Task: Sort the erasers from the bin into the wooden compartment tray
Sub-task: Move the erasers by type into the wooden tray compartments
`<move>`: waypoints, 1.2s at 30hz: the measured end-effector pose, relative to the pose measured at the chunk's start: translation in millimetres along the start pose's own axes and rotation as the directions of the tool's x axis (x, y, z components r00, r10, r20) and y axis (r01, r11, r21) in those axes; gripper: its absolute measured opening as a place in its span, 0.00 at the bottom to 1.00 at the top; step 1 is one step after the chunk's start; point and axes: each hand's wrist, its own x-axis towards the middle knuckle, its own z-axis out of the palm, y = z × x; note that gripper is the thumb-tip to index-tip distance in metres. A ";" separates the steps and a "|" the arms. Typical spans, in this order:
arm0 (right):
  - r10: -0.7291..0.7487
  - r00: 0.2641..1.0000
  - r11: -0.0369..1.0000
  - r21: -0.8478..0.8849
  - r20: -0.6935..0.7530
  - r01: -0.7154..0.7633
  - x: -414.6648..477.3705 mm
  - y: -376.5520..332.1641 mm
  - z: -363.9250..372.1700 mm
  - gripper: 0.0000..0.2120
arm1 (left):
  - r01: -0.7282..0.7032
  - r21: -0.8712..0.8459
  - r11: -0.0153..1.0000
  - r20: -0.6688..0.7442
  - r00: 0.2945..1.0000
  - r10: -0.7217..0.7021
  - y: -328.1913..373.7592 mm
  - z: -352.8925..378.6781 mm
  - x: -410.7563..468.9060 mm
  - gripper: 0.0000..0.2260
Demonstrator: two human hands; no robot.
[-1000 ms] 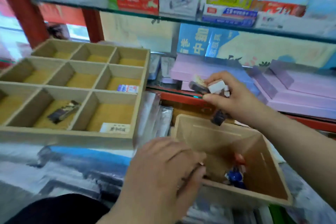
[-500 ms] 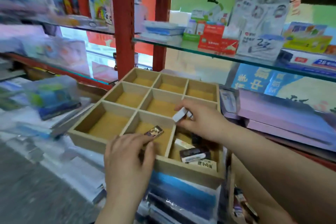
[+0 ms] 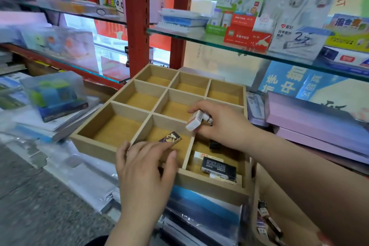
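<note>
White-sleeved eraser (image 3: 195, 121), tilted, pinched in right hand (image 3: 221, 124) above wooden tray (image 3: 131, 106). Dark patterned eraser (image 3: 170, 138) lies flat just beyond left hand (image 3: 143, 168). Black eraser (image 3: 218, 167) lies under right wrist.
</note>
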 end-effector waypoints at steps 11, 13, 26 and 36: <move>-0.031 0.996 1.000 0.003 0.078 0.031 9.0 -7.3 7.9 0.15 | 0.034 -0.073 0.997 0.009 0.999 -0.034 -3.2 -4.8 1.7 0.17; 0.007 0.998 0.998 0.064 0.064 -0.011 8.3 -4.1 6.0 0.17 | 0.063 -0.049 0.997 0.017 0.998 -0.062 -2.1 -4.9 3.1 0.17; 0.275 0.958 0.888 0.362 0.078 -0.285 4.0 25.4 -8.5 0.05 | -0.130 0.287 0.949 0.578 0.813 -0.063 18.7 -12.5 64.3 0.16; 0.346 0.877 0.582 0.657 0.333 -0.479 2.7 38.4 -24.3 0.17 | -0.281 0.130 0.951 0.812 0.580 0.061 3.6 -16.8 84.7 0.09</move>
